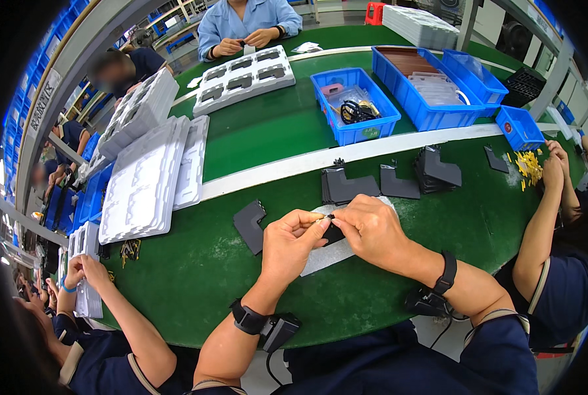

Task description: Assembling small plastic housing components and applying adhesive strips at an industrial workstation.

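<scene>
My left hand (292, 245) and my right hand (376, 232) meet over the green table, fingertips pinched together. Between them is a small black part (330, 216), its exact kind too small to make out. Beneath the fingers shows a dark flat piece (334, 235), mostly hidden by the hands. Under it lies a pale grey sheet (330, 258). To the left of my left hand rests an L-shaped black flat piece (246, 226). Beyond my hands stand a stack of similar pieces (350, 187), another piece (399, 184) and a taller stack (439, 170).
White molded trays (142, 178) are piled at the left; another tray (244, 79) holding black pieces is farther back. Blue bins (355, 133) line the far right. Co-workers' hands (86, 270) are left, right (556, 164) beside yellow parts (528, 168), and across the table (244, 43).
</scene>
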